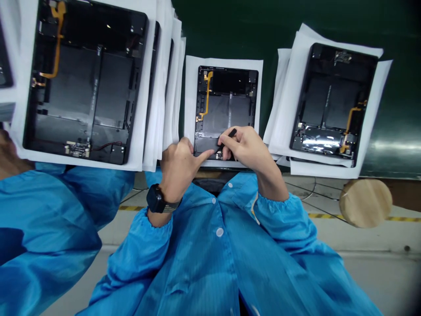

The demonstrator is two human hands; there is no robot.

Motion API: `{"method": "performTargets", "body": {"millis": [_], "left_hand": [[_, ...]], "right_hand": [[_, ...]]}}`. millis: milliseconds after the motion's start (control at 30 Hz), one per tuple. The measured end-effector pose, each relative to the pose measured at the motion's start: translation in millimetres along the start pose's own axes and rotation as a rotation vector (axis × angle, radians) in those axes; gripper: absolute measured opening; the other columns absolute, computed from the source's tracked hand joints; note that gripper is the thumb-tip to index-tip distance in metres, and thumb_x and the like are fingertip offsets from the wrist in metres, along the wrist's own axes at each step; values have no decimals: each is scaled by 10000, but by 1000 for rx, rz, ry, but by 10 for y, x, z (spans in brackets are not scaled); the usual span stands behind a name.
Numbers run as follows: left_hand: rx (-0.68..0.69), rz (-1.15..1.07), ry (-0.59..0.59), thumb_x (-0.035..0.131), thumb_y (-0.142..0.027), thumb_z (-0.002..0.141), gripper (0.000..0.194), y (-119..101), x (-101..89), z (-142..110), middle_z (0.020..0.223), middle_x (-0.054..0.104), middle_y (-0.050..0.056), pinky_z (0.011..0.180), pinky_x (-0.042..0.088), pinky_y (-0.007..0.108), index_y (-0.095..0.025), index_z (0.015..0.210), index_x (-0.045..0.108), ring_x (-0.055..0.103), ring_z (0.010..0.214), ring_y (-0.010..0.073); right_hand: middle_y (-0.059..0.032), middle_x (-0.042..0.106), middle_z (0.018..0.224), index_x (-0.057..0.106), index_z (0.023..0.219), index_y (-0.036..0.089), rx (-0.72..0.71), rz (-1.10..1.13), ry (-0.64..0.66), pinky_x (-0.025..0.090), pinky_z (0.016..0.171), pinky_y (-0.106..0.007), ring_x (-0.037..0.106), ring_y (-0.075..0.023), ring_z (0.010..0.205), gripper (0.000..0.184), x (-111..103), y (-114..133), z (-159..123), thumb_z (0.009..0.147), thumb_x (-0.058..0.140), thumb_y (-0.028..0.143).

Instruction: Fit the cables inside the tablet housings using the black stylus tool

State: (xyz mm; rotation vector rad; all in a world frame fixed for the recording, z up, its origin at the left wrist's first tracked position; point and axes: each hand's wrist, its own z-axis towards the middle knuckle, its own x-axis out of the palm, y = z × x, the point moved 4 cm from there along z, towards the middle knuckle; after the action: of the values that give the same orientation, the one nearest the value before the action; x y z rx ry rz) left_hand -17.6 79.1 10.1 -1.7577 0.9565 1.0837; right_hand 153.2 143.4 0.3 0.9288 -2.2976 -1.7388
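The right hand (245, 147) pinched a black tool (227, 137) over the open tablet (225, 109), while the left hand (179, 164), at nine o'clock, pressed one finger down, gripping nothing.

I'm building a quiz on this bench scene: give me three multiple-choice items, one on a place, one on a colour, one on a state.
1. Where is the right hand working?
A. on the middle open tablet
B. on the round wooden stool
C. on the floor

2. What colour is the flex ribbon in that tablet?
A. green
B. orange-yellow
C. white

3. What is the right hand doing?
A. lying flat and open
B. pinching a small black tool
C. holding a cup

Answers: 1 A, it rests at the tablet's near edge, beside the left hand; 2 B, the strip shows orange-yellow; 3 B, fingers close around the black piece.
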Motion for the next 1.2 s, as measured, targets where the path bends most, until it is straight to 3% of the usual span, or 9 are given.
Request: {"method": "performTargets", "body": {"millis": [267, 533, 733, 1000, 1200], "left_hand": [[-12, 10, -1, 742, -691, 829, 470, 9, 6, -6, 782, 705, 58, 615, 332, 333, -239, 855, 616, 647, 758, 266], [4, 12, -7, 696, -703, 855, 471, 26, 29, 7, 768, 702, 66, 636, 369, 344, -238, 862, 625, 656, 761, 274], [-7, 4, -1, 737, -690, 829, 467, 9, 11, 1, 771, 710, 62, 636, 360, 334, -236, 860, 629, 658, 764, 273], [22, 4, -24, 739, -685, 830, 468, 19, 23, -11, 800, 720, 68, 646, 386, 334, -232, 880, 633, 674, 786, 270], [2, 10, -7, 739, -701, 820, 478, 18, 21, -6, 780, 716, 62, 634, 391, 341, -237, 880, 640, 675, 764, 270]], "right_hand": [[-19, 696, 552, 667, 805, 171, -10, 54, 23, 457, 498, -275, 599, -133, 469, 162, -9, -34, 16, 943, 586, 189], [-8, 684, 532, 640, 763, 205, -18, 45, -13, 493, 502, -298, 616, -149, 461, 184, 10, -30, 40, 944, 615, 192], [-12, 697, 565, 657, 797, 206, -81, -16, -72, 498, 512, -300, 637, -157, 498, 194, 13, -69, -15, 977, 629, 273], [-27, 713, 593, 673, 832, 160, -65, 136, -3, 524, 559, -272, 644, -137, 528, 282, -33, -38, -93, 979, 651, 400], [-24, 706, 596, 681, 858, 174, -52, 32, -29, 475, 517, -279, 612, -139, 499, 224, -9, -91, -50, 990, 632, 349]]}}
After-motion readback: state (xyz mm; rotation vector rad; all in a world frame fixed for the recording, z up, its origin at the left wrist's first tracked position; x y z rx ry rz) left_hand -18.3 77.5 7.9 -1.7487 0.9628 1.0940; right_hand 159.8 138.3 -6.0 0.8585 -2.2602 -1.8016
